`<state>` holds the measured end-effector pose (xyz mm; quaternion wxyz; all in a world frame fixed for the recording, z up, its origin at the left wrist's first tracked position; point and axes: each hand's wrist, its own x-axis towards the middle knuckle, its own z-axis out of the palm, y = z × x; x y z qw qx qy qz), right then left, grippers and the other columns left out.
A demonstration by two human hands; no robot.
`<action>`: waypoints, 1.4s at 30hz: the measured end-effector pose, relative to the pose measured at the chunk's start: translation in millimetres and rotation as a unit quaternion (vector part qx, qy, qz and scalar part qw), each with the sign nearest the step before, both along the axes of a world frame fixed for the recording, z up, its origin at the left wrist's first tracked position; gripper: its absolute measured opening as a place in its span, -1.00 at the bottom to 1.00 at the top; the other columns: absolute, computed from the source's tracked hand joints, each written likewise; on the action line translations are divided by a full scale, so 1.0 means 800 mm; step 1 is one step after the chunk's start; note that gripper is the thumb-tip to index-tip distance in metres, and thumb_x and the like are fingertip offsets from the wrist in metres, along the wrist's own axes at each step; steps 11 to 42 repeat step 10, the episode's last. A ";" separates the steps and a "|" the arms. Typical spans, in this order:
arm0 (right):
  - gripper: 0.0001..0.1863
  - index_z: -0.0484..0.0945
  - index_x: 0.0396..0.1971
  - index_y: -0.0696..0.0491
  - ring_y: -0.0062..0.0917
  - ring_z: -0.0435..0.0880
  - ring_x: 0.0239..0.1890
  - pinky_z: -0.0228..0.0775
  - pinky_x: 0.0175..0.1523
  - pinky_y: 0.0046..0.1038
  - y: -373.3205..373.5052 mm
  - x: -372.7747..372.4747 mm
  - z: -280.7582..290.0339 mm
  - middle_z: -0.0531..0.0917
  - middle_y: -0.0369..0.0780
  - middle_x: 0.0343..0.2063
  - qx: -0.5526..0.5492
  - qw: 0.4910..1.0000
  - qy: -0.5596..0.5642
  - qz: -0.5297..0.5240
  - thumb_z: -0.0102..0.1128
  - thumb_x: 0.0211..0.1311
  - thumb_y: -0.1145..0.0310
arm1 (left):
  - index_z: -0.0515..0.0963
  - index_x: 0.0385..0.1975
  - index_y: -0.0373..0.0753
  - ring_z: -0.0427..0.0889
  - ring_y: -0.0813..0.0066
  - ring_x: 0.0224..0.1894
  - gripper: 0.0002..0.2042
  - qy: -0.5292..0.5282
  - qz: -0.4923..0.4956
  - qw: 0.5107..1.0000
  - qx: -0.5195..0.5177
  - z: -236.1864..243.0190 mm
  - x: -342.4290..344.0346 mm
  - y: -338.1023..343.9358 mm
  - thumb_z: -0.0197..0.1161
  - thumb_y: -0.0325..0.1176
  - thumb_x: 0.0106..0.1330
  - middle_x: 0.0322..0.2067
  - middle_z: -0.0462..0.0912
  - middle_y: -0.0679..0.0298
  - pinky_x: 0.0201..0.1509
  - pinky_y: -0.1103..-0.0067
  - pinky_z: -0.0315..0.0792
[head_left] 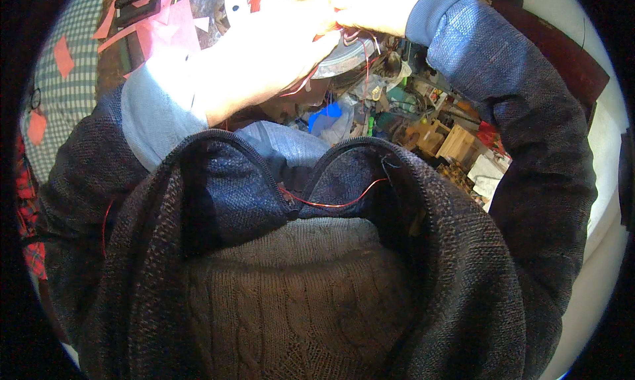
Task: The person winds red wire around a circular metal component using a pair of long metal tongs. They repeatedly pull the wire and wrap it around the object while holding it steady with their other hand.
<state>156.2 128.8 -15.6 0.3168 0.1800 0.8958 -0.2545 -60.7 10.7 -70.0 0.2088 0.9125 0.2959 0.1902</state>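
Fig.: both hands raised at top of view, overexposed. Left hand [264,49] curled loosely round thin red wire [305,82]; right hand [377,6] closed on same strands just above a round grey stator [344,56]. Exact grip can't be told through glare. Wire hangs in loose loops, one stray length across sweater [297,281], so winding looks part-done, w/ ends still free. Cluttered bench [423,109] beyond; pink paper scraps [159,29] upper left.

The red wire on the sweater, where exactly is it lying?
In the head view, the red wire lies centrally across the dark zip collar, above the grey cable-knit sweater.
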 end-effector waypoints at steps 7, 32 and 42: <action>-0.87 0.68 -0.23 -0.03 -0.31 0.72 -0.27 0.64 -0.07 -0.35 0.039 -0.005 0.059 0.68 -0.16 -0.32 0.119 0.973 0.195 0.027 0.23 0.27 0.34 | 0.47 0.31 -0.15 0.67 0.18 -0.12 -0.47 0.063 -0.014 0.998 0.007 0.012 0.003 0.006 0.28 -0.31 0.29 -0.02 0.61 0.12 -0.04 0.33 0.60; -0.88 0.67 -0.23 -0.05 -0.33 0.72 -0.32 0.65 -0.14 -0.36 0.050 -0.007 0.085 0.68 -0.19 -0.32 0.172 0.972 0.130 0.090 0.24 0.25 0.36 | 0.52 0.24 -0.22 0.64 -0.01 -0.12 -0.52 0.093 -0.030 0.990 -0.104 0.014 0.011 0.013 0.31 -0.34 0.29 -0.09 0.67 0.00 0.11 0.16 0.47; -0.88 0.67 -0.23 -0.05 -0.33 0.72 -0.32 0.65 -0.14 -0.36 0.050 -0.007 0.085 0.68 -0.19 -0.32 0.172 0.972 0.130 0.090 0.24 0.25 0.36 | 0.52 0.24 -0.22 0.64 -0.01 -0.12 -0.52 0.093 -0.030 0.990 -0.104 0.014 0.011 0.013 0.31 -0.34 0.29 -0.09 0.67 0.00 0.11 0.16 0.47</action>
